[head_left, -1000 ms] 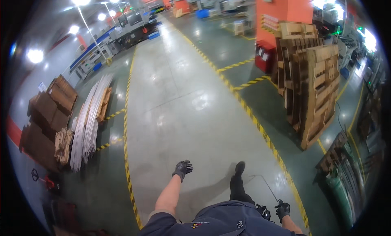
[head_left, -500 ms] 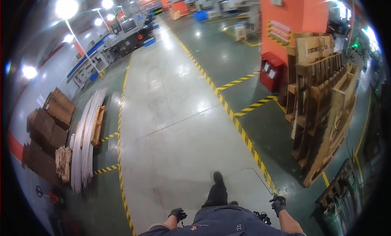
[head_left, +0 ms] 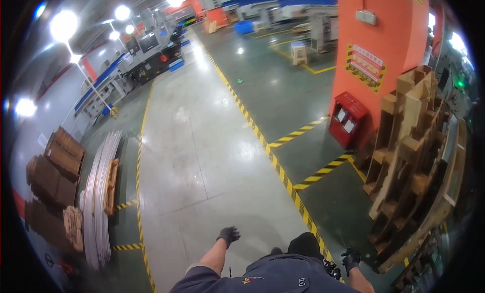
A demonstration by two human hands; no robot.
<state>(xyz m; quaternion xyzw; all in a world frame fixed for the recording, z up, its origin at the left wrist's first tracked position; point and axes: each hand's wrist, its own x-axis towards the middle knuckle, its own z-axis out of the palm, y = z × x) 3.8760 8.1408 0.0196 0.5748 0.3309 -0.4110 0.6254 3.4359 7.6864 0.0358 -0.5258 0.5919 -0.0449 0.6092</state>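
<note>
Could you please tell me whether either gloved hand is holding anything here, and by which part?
Left hand holds nothing. Right hand is too small to tell.

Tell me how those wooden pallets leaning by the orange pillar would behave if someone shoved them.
The wooden pallets stand on edge, tilted against each other, so a shove would probably tip several at once. They look stiff and heavy, built of thick planks and blocks. Neither gloved hand, left nor right, is near them.
</note>
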